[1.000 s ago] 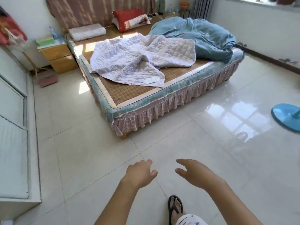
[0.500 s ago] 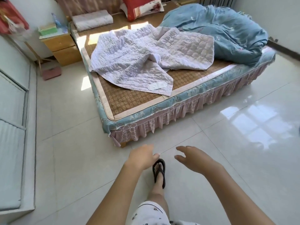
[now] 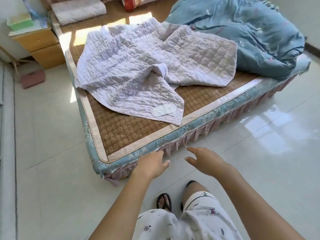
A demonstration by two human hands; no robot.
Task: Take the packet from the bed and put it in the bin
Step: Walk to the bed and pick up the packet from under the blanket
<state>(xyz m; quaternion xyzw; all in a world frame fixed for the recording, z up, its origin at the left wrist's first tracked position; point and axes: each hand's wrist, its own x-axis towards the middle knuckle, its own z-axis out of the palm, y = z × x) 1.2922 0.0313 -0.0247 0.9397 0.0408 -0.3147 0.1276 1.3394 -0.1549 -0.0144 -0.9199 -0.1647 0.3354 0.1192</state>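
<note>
A small flat white packet lies on the near corner of a pale lilac quilted blanket on the bed. My left hand is held out low, at the bed's near edge, fingers apart and holding nothing. My right hand reaches forward beside it over the floor, fingers spread and holding nothing. Both hands are well short of the packet. No bin is in view.
A crumpled blue duvet covers the bed's far right. A wooden nightstand with a green box stands at the left, a pink box on the floor below it. Glossy tiled floor surrounds the bed. My feet wear black sandals.
I have walked closer to the bed; it now fills more of the view. Both hands have stayed out in front, now reaching the bed's near edge.
</note>
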